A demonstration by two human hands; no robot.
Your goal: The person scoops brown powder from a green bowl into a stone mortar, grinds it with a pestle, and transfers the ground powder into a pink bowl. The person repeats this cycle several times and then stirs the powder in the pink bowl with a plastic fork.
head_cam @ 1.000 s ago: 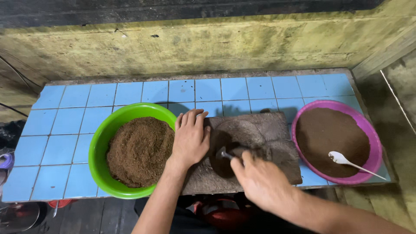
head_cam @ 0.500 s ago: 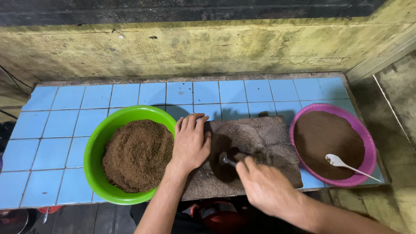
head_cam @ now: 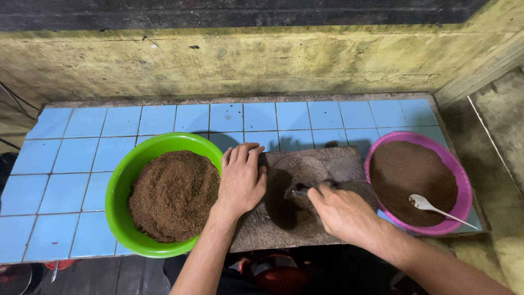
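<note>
The left hand (head_cam: 242, 180) lay flat, fingers spread and holding nothing, on the left end of a dark stone slab (head_cam: 349, 161) that sat on the near part of a blue-tiled counter (head_cam: 82, 158). The right hand (head_cam: 343, 213) was closed around the handle of a small metal tool (head_cam: 300, 190), whose working end reached into a dark, round patch of brown powder (head_cam: 286, 186) in the middle of the slab; whether it was a spoon or a scraper could not be told. Just left of the slab stood a green bowl (head_cam: 117, 188) heaped with coarse reddish-brown powder (head_cam: 173, 195), its rim touching or nearly touching the left wrist. To the right stood a pink bowl (head_cam: 464, 186) of finer, darker powder (head_cam: 409, 177) with a white plastic spoon (head_cam: 439, 208) lying in it. The slab's near edge seemed to overhang the counter, so a hard push with the tool could probably tip it or sweep powder off the near side. The left forearm, so close to the heaped green bowl, could likely knock its rim and spill it.
</note>
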